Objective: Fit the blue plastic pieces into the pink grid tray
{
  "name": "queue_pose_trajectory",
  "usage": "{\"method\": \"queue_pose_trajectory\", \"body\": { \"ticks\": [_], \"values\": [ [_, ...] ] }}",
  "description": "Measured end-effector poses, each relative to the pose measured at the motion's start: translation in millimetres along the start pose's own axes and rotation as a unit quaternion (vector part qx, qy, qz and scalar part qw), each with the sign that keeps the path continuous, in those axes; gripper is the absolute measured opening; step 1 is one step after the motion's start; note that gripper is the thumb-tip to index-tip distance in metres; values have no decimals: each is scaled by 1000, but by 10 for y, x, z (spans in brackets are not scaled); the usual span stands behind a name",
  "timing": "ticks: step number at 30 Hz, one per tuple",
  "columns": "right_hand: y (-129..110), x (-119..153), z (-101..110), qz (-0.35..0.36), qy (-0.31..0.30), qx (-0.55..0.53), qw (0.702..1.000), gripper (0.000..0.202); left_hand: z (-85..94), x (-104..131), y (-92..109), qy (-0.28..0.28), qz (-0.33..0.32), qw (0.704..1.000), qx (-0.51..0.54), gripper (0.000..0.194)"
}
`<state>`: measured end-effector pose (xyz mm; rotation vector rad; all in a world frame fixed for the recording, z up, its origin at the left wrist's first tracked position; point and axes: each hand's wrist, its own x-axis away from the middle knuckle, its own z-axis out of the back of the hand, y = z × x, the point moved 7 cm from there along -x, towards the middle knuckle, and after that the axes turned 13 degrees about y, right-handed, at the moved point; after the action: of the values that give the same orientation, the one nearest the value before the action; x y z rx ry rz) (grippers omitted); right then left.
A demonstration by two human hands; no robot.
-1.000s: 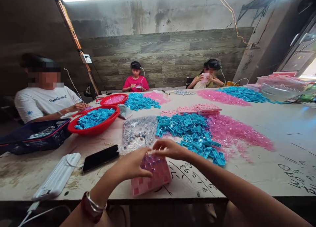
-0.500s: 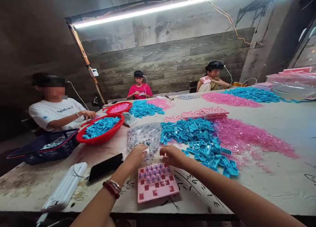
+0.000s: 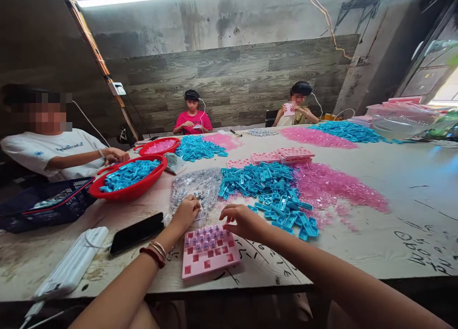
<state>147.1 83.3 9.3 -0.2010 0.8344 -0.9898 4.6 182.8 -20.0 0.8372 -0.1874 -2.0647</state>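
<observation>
A pink tray (image 3: 195,270) with square holes lies flat before me, its far rows filled with small clear cubes (image 3: 206,237) that show bluish purple inside. My left hand (image 3: 186,213) rests at the near side of a clear plastic bag (image 3: 200,183) full of small grey-blue pieces; its fingers are curled together, and what they hold is hidden. Over the tray's far right corner is my right hand (image 3: 243,220), fingers bent and apart, thumb close to the end cubes. No piece shows in it. Blue plastic parts (image 3: 263,183) are heaped just beyond.
Clear pink pieces (image 3: 332,188) spread right of the blue heap, with pink trays (image 3: 293,153) stacked behind. To the left are a phone (image 3: 138,232), a white power bank (image 3: 73,260), a red basket (image 3: 157,177) and a dark blue basket (image 3: 77,195). Three people sit around the table.
The view has shifted, so the table things appear further left. My left hand's fingers have curled in at the bag. My right hand has come nearer the tray's far right corner.
</observation>
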Motion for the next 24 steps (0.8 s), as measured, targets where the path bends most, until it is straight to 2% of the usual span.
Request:
{"method": "queue_pose_trajectory", "body": {
  "ticks": [4, 7, 10, 13, 15, 20, 24],
  "values": [
    [-164, 32, -19, 33, -23, 3, 999, 29, 148, 64, 108, 2, 66, 991, 120, 11],
    [-191, 94, 40, 23, -28, -19, 999, 31, 301, 175, 355, -11, 102, 969, 226, 18],
    [-188, 174, 68, 10, -27, -36, 999, 28, 343, 322, 659, -66, 112, 953, 272, 14],
    [-173, 240, 50, -5, -24, -59, 998, 26, 277, 441, 887, -120, 102, 938, 307, 10],
    [-148, 274, 22, -17, -24, -70, 997, 25, 207, 485, 942, -142, 97, 934, 313, 8],
    [-63, 341, -49, -45, -37, -85, 995, 16, 84, 513, 889, -158, 78, 950, 257, 12],
    [-45, 362, -49, -39, -36, -73, 996, 16, 85, 522, 943, -162, 9, 971, 174, 17]
  ]
}}
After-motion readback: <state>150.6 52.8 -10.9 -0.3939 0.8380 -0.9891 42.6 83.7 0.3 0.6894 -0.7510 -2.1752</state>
